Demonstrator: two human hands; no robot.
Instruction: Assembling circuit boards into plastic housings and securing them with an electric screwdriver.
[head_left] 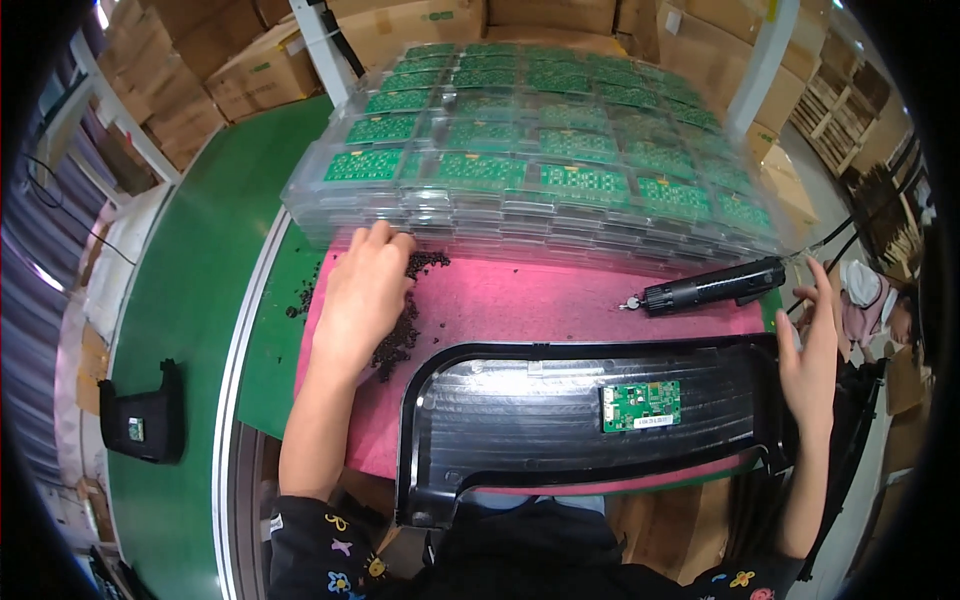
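Observation:
My left hand (368, 290) is over a scattered pile of small black screws (398, 345), its fingers curled down and their tips mostly hidden; whatever they may hold cannot be made out. My right hand (812, 365) is raised with thumb and fingers apart, holding nothing, beside the rear end of a black electric screwdriver (712, 287). That screwdriver lies on the pink mat (480, 300), its bit pointing left. In front of me lies a long curved black plastic cover (500, 420), inner side up. A small green circuit board (642, 406) sits inside it, right of its middle.
Stacked clear plastic trays (480, 215) filled with green circuit boards stand behind the mat. On the green conveyor belt (190, 300) at left rests another black cover (145, 415) with a small board in it. Cardboard boxes (255, 80) line the back.

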